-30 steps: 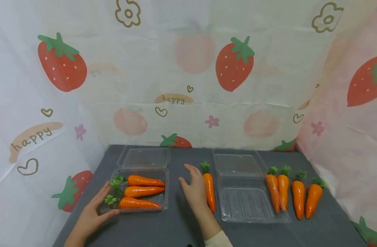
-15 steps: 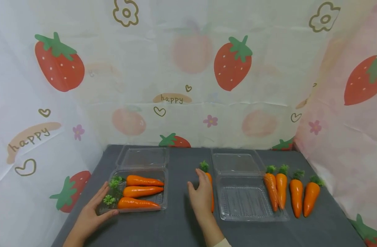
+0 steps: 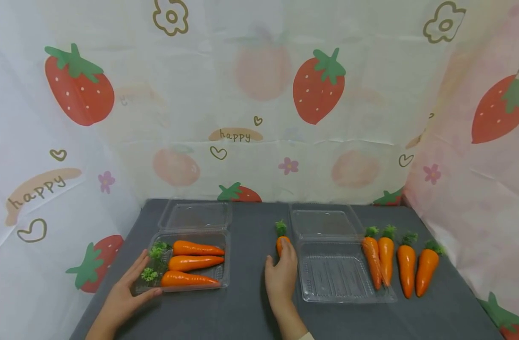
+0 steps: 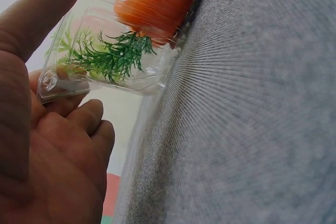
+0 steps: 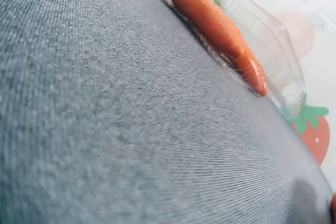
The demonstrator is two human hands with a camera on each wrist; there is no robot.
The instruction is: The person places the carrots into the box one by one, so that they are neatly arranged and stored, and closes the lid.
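Note:
On the left, my left hand (image 3: 125,288) holds the corner of a clear plastic container (image 3: 228,278), thumb along its front edge and fingers by its left side. Three orange carrots (image 3: 195,262) with green tops lie in it. In the left wrist view the container's corner sits between thumb (image 4: 39,11) and fingers. My right hand (image 3: 281,278) is over a single carrot (image 3: 281,243) on the table, its thumb standing apart on the left. The hand hides that carrot's lower part. The right wrist view mostly shows grey cloth and a carrot (image 5: 210,22) in the left container.
A second clear plastic container (image 3: 340,298), lid folded back, stands right of my right hand. Several carrots (image 3: 405,271) lie at its right side and beyond. Grey cloth (image 3: 246,311) covers the table; a strawberry-patterned curtain (image 3: 178,108) hangs behind.
My right hand has moved right from the gap between the containers to over the single carrot. My left hand has stayed at the left container. The view has shifted slightly.

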